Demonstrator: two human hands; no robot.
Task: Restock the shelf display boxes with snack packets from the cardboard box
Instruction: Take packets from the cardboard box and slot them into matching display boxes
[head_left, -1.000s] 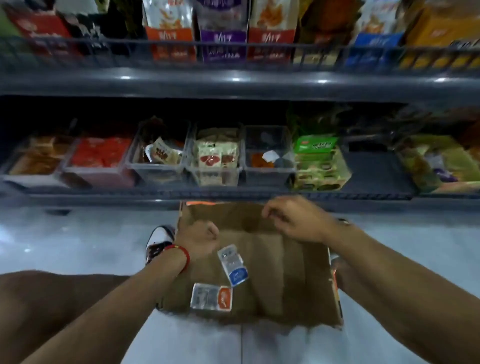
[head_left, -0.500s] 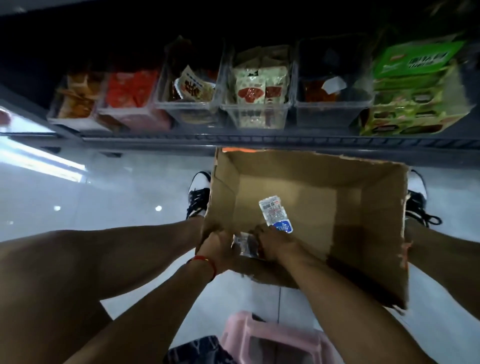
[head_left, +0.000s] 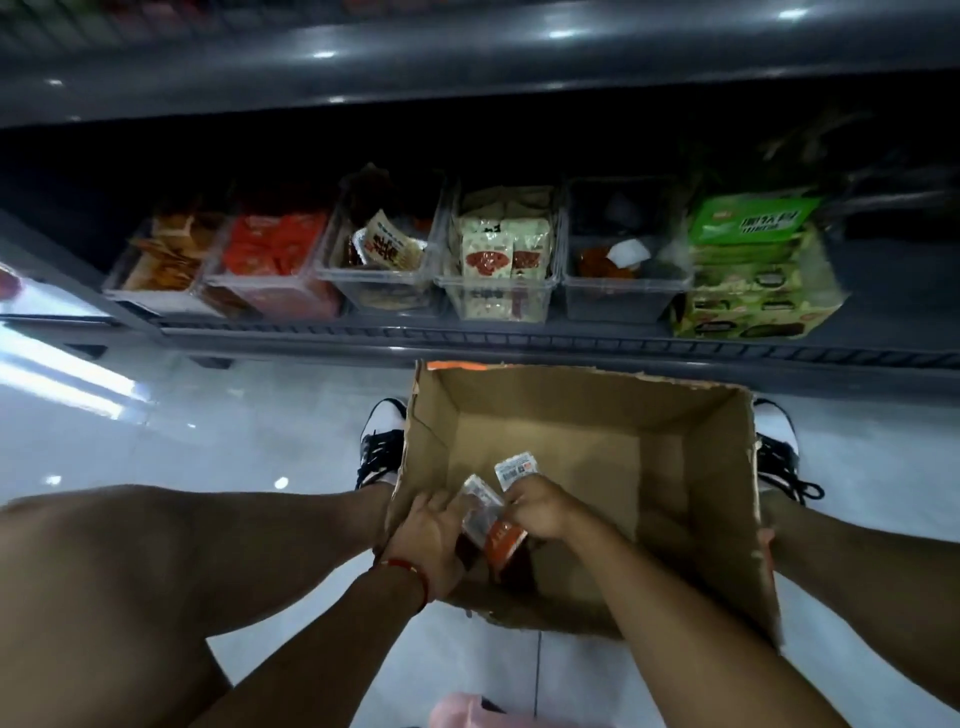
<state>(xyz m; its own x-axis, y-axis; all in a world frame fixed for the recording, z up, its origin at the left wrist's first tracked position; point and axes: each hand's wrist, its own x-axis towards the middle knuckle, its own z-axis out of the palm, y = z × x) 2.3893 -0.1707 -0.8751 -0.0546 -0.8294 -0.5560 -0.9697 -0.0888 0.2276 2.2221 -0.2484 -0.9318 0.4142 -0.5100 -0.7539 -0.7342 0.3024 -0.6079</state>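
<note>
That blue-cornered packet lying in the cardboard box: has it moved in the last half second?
Yes. The blue-cornered packet lay loose on the floor of the cardboard box, ahead of both hands; now the right hand grips its near end.

The green box (head_left: 752, 223) at the right end of the shelf (head_left: 519, 340) is showing big letters, but they are looking too blurry to read.

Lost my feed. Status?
Both hands in box. Left hand holds orange packet; right hand pinches white packet. Nothing in the way.
</note>
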